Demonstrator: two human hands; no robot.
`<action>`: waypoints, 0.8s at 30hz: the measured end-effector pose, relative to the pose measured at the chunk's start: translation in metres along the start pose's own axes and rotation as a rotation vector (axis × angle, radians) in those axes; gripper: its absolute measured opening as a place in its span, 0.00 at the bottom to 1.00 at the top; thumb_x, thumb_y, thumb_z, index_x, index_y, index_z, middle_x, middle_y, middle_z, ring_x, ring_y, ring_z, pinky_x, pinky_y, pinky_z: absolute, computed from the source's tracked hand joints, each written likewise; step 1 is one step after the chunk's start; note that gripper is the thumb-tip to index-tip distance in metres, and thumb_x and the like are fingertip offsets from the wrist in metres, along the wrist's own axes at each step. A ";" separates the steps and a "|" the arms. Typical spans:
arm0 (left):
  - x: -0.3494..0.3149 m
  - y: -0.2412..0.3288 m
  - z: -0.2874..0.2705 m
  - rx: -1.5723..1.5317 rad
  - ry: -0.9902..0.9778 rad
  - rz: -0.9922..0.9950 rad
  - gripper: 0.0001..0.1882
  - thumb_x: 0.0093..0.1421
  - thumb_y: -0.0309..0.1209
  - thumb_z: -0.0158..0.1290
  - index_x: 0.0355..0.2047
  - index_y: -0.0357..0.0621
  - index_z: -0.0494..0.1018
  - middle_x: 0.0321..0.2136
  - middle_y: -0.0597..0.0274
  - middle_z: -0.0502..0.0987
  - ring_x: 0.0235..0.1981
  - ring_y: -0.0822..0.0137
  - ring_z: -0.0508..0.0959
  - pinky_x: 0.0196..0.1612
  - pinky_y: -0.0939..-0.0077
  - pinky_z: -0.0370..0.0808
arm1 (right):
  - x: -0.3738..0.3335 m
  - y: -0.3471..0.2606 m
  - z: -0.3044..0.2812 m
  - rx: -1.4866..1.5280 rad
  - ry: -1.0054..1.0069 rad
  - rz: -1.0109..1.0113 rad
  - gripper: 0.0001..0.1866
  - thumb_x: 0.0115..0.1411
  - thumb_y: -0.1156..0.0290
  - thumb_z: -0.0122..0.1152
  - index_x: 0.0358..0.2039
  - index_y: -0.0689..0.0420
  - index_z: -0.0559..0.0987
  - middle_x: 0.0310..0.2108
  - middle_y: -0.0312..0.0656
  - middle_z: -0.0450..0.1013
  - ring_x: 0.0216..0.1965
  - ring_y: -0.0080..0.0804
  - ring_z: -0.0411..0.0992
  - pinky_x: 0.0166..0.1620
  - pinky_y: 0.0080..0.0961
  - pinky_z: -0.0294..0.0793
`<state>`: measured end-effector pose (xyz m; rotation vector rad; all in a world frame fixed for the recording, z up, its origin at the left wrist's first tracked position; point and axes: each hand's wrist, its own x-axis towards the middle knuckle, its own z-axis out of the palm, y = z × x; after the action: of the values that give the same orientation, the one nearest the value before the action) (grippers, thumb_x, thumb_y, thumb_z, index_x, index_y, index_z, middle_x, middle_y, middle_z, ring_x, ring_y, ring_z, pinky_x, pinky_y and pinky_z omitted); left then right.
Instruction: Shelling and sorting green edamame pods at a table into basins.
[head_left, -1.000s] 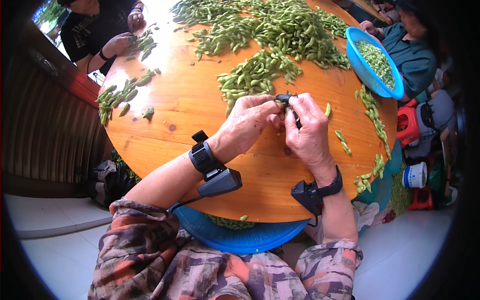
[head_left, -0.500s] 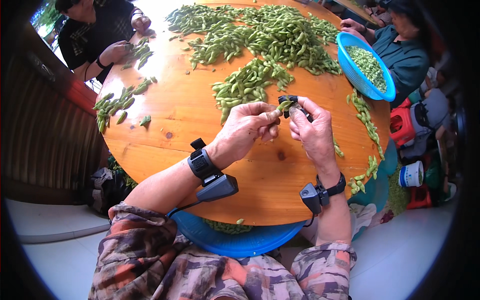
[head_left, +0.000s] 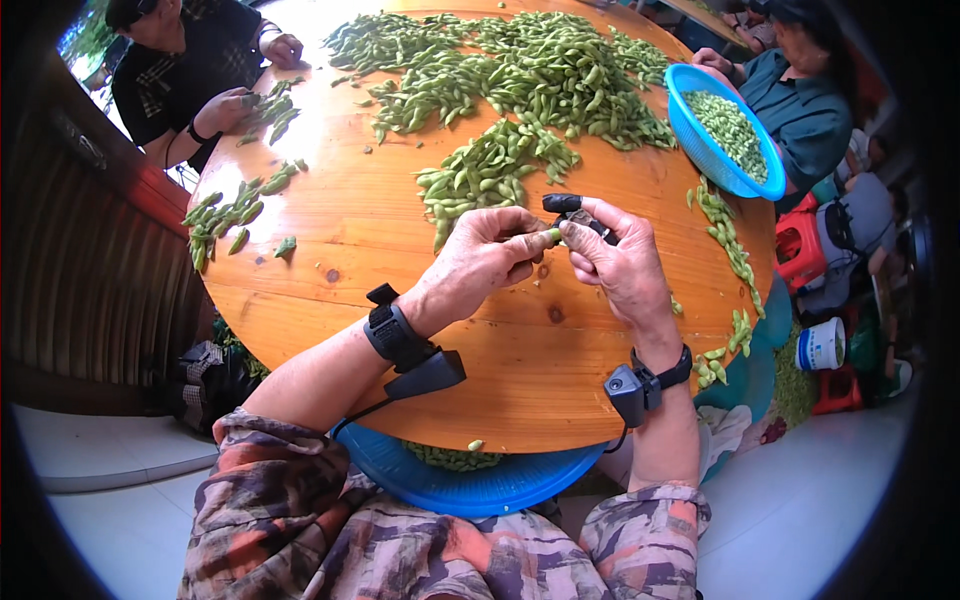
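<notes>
Left hand: centre of frame, thumb and fingertips pinched narrow on one end of a green pod (head_left: 555, 234); hand (head_left: 478, 262).
Right hand (head_left: 630, 262): right of centre, pinching the pod's other end, index finger capped in black.
Pod position: between both hands, above the wooden table (head_left: 400, 325).
Pod heap (head_left: 570, 85): upper centre.
Blue basket (head_left: 702, 150): upper right, holding shelled beans.
Blue basin (head_left: 480, 502): lower centre, partly beneath table edge.

A small green pod (head_left: 555, 235) is pinched by the left hand (head_left: 482, 257) and right hand (head_left: 622, 258) above the round orange-brown wooden table (head_left: 560, 365), across whose far half plump green bean pods (head_left: 570, 80) are heaped.
</notes>
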<state>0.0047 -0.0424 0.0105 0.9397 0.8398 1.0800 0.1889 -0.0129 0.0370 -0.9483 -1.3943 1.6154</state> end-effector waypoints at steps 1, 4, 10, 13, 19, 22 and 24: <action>0.000 0.001 0.000 -0.050 -0.022 -0.012 0.06 0.67 0.29 0.53 0.33 0.40 0.76 0.21 0.76 0.67 0.19 0.85 0.61 0.20 0.88 0.54 | 0.000 0.000 -0.001 -0.011 0.005 -0.006 0.13 0.63 0.77 0.60 0.48 0.63 0.79 0.23 0.26 0.67 0.21 0.10 0.61 0.22 0.12 0.61; 0.000 0.001 0.001 0.104 0.088 -0.069 0.09 0.67 0.31 0.53 0.31 0.40 0.75 0.21 0.76 0.66 0.19 0.85 0.60 0.20 0.87 0.54 | 0.000 0.003 0.000 -0.167 0.071 -0.091 0.14 0.61 0.78 0.61 0.48 0.61 0.79 0.23 0.28 0.68 0.23 0.12 0.63 0.24 0.15 0.64; 0.000 -0.007 0.003 -0.091 -0.037 -0.041 0.12 0.69 0.37 0.52 0.33 0.41 0.72 0.20 0.77 0.64 0.18 0.85 0.59 0.19 0.86 0.54 | 0.003 0.019 0.015 -0.759 0.229 -0.549 0.14 0.59 0.80 0.60 0.46 0.59 0.80 0.24 0.30 0.69 0.26 0.17 0.67 0.28 0.21 0.69; -0.004 -0.001 0.010 0.140 0.041 -0.076 0.12 0.69 0.38 0.51 0.34 0.42 0.72 0.20 0.78 0.63 0.19 0.85 0.59 0.19 0.86 0.54 | 0.002 0.022 0.014 -0.553 0.168 -0.391 0.11 0.61 0.79 0.58 0.45 0.61 0.79 0.25 0.29 0.68 0.24 0.15 0.66 0.25 0.17 0.67; 0.001 -0.008 0.003 0.225 0.007 0.045 0.12 0.70 0.40 0.49 0.35 0.45 0.73 0.20 0.78 0.63 0.19 0.85 0.58 0.19 0.87 0.55 | 0.005 0.012 0.002 0.241 -0.015 0.079 0.12 0.65 0.76 0.57 0.48 0.67 0.76 0.24 0.27 0.66 0.19 0.09 0.56 0.20 0.09 0.54; 0.000 0.000 -0.002 -0.074 -0.098 -0.091 0.13 0.70 0.40 0.48 0.35 0.44 0.73 0.21 0.76 0.65 0.18 0.84 0.57 0.19 0.87 0.54 | 0.008 0.012 -0.002 0.357 0.003 0.102 0.13 0.65 0.76 0.58 0.48 0.69 0.75 0.24 0.27 0.65 0.19 0.09 0.56 0.20 0.09 0.55; 0.002 0.000 -0.006 -0.187 -0.140 -0.136 0.14 0.71 0.39 0.47 0.35 0.43 0.74 0.22 0.74 0.67 0.17 0.83 0.56 0.19 0.86 0.53 | 0.006 0.009 -0.004 0.363 -0.008 0.081 0.13 0.64 0.75 0.59 0.47 0.67 0.76 0.25 0.27 0.66 0.20 0.09 0.58 0.20 0.08 0.56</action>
<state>0.0002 -0.0394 0.0083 0.7808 0.6654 0.9461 0.1890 -0.0062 0.0271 -0.7902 -1.0292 1.8545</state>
